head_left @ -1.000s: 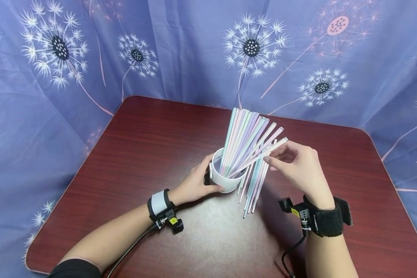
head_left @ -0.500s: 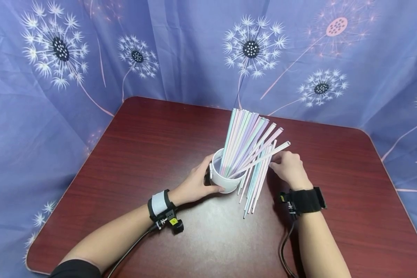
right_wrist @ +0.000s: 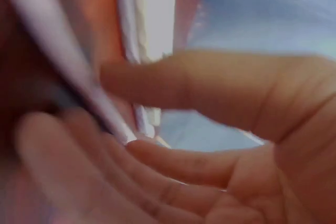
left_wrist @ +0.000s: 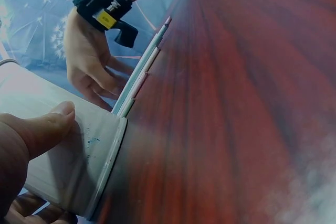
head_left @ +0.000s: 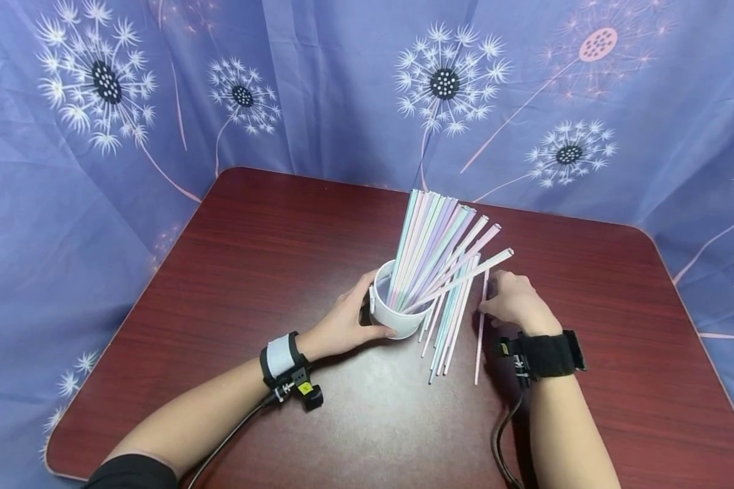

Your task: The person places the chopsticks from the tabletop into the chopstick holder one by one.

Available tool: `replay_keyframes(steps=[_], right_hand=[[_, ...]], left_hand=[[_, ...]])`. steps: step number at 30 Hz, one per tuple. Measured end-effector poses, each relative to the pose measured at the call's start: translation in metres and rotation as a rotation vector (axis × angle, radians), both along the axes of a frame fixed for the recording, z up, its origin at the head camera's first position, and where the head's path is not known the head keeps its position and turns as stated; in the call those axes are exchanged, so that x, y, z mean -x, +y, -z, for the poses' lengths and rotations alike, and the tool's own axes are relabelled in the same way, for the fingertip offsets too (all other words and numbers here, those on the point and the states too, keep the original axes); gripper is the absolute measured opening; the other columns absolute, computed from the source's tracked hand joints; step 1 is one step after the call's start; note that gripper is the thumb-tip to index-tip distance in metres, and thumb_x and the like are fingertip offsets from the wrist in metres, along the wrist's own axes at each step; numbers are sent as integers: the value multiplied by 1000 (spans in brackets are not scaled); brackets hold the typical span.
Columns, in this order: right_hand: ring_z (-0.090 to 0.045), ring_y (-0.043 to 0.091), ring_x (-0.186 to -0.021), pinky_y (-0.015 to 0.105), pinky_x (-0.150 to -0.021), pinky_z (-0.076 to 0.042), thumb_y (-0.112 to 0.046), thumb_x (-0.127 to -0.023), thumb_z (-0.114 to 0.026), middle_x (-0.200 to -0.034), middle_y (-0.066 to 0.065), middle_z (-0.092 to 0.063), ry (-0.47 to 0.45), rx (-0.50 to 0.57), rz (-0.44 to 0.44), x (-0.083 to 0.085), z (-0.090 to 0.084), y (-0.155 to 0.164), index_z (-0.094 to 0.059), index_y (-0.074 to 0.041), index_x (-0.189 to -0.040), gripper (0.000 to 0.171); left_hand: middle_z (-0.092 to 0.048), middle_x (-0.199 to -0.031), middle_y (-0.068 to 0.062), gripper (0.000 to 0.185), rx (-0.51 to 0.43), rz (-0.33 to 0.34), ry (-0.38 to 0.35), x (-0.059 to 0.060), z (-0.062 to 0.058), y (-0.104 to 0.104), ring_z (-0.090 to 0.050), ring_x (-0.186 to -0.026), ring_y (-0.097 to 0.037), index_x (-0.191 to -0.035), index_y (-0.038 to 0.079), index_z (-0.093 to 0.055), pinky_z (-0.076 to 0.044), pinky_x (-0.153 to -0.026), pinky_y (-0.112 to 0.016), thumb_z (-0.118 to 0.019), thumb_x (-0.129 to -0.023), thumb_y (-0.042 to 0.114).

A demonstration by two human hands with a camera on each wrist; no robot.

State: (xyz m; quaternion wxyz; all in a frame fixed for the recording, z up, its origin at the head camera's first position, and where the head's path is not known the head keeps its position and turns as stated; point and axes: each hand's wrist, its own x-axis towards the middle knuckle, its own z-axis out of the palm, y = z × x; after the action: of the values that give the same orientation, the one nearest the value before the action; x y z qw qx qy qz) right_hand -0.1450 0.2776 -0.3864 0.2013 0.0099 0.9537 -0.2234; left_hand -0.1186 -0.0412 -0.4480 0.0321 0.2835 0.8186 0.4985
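A blue dandelion-print curtain (head_left: pixel 128 136) is hanging round the back and sides, and in front of it a dark red table (head_left: pixel 269 238) is carrying everything else. Near its middle a white cup (head_left: pixel 397 319) is standing upright, and a sheaf of pastel straws (head_left: pixel 428 238) is fanning out of it toward the far right, leaning that way probably because the cup is too short to keep them straight. The left hand (head_left: pixel 342 322) is wrapping its thumb and fingers round the near left wall of the cup, seemingly bracing it so that the leaning sheaf is not tipping it over; the left wrist view is showing the thumb (left_wrist: pixel 52 124) pressing flat on the white wall. Just right of the cup a small bunch of loose straws (head_left: pixel 449 333) is lying flat on the table, lined up roughly together. A little apart from that bunch, one pink straw (head_left: pixel 480 333) is lying on the table too, and the right hand (head_left: pixel 514 302) is pinching its far end with curled fingers, apparently to draw it clear of the others. Black bands with cables are sitting on both wrists.
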Motion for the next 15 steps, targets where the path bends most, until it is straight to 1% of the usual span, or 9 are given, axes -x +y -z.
replay_keyframes(steps=[1,2,4,7,10,13,15], right_hand=[[-67,17,-59,35,-57,-54,-17,-88,-66,-81,16,-64,-18,-10,-4,0,-2,1,-55,8,-115,38],[-67,17,-58,36,-58,-54,-19,-89,-66,-80,15,-65,-16,-18,-4,0,-3,1,-56,7,-114,38],[-67,17,-56,36,-59,-54,-23,-89,-65,-76,13,-66,17,-25,12,1,-1,2,-61,5,-106,32],[-68,17,-56,35,-58,-54,-20,-90,-63,-73,13,-67,61,-9,64,4,6,3,-63,6,-103,29],[-69,17,-59,34,-57,-55,-16,-89,-63,-75,14,-69,57,24,95,5,11,6,-62,9,-109,32],[-70,18,-62,37,-65,-56,-19,-88,-66,-80,14,-70,35,54,108,5,9,9,-61,9,-116,40],[-69,18,-63,38,-68,-56,-23,-87,-68,-81,14,-71,48,59,109,4,4,13,-58,9,-120,47]], left_hand=[[-42,-147,10,107,1,-1,-4,0,-1,0,-42,-133,-8,-153,39,-16,-35,-111,-36,-87,-73,34],[-42,-147,10,107,0,-2,-5,0,-1,0,-42,-133,-7,-153,39,-16,-35,-111,-36,-87,-72,34],[-42,-148,12,108,-2,-3,-11,0,-1,0,-41,-133,-5,-153,40,-15,-34,-111,-35,-87,-72,34],[-42,-147,13,107,6,-3,-15,0,0,-1,-41,-133,-4,-153,41,-15,-34,-110,-35,-86,-73,36],[-43,-146,12,107,17,-4,-16,-1,1,0,-41,-132,-5,-153,42,-14,-35,-110,-36,-86,-73,37],[-43,-146,11,108,24,-9,-7,-1,1,0,-42,-132,-7,-152,41,-15,-35,-110,-37,-86,-72,37],[-43,-146,11,107,22,-10,-3,-1,1,0,-42,-132,-7,-152,41,-16,-35,-110,-37,-86,-72,37]])
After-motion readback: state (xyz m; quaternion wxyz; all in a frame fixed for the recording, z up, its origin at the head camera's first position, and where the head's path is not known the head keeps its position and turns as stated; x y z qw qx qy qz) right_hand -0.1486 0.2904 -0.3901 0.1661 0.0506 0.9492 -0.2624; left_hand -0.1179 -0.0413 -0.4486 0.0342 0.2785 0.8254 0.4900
